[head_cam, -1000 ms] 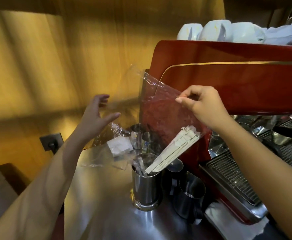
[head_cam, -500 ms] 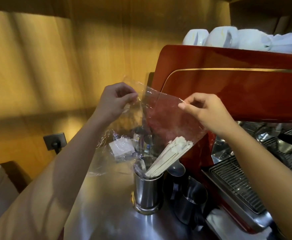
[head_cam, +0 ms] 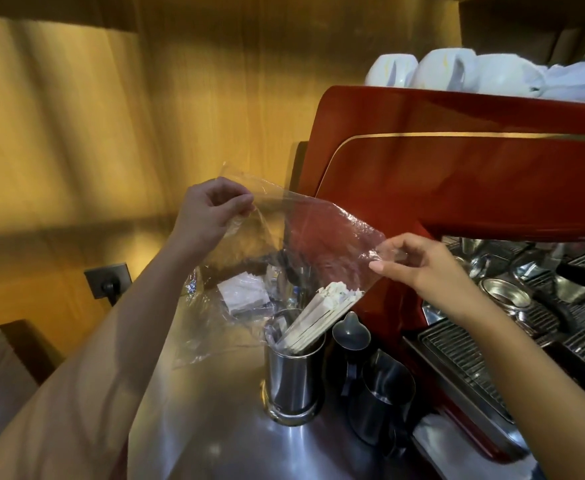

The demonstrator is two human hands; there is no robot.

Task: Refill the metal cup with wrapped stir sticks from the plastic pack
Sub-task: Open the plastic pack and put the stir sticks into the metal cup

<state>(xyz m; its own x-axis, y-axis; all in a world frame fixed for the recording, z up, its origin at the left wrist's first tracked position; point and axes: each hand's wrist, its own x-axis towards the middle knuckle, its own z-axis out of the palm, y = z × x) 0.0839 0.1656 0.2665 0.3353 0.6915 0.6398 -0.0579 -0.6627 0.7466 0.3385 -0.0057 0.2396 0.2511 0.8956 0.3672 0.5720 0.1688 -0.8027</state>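
Observation:
A shiny metal cup [head_cam: 292, 379] stands on the steel counter in the middle of the view. A bundle of white wrapped stir sticks [head_cam: 322, 315] leans out of it toward the right. Above the cup hangs the clear plastic pack [head_cam: 304, 237], held upside down with its mouth over the sticks. My left hand [head_cam: 211, 211] pinches the pack's upper left corner. My right hand [head_cam: 419, 263] pinches its right edge. The pack looks empty above the sticks.
A red espresso machine [head_cam: 457, 174] with white cups [head_cam: 433, 69] on top fills the right side; its drip grate [head_cam: 474, 362] lies below. Two dark metal pitchers [head_cam: 381, 389] stand right of the cup. Crumpled plastic with a white packet [head_cam: 244, 292] lies behind it. The wooden wall carries a socket [head_cam: 109, 280].
My left hand has come from open air to grip the pack's left corner. The pack has spread wider and lifted. The sticks have slid lower into the cup.

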